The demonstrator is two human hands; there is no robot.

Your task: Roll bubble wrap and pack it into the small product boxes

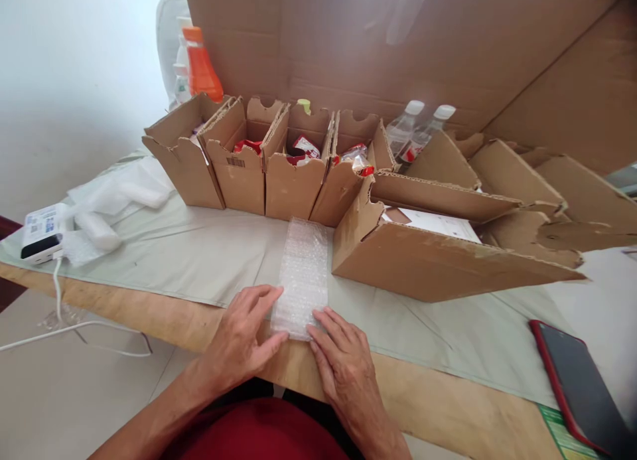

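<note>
A clear strip of bubble wrap (302,267) lies lengthwise on the cloth, its near end close to the table's front edge. My left hand (245,330) touches its left side, with thumb and fingers apart. On the near right corner rest the fingertips of my right hand (343,350), stretched out and close together. Neither hand is closed around the wrap. Whether anything lies inside or under the wrap I cannot tell.
Several cardboard bins (293,188) holding packets line the back. A larger cardboard box (423,261) stands to the right. At left are a white power device (44,231) with a cable and more bubble wrap (124,191). A red-cased phone (580,380) lies far right.
</note>
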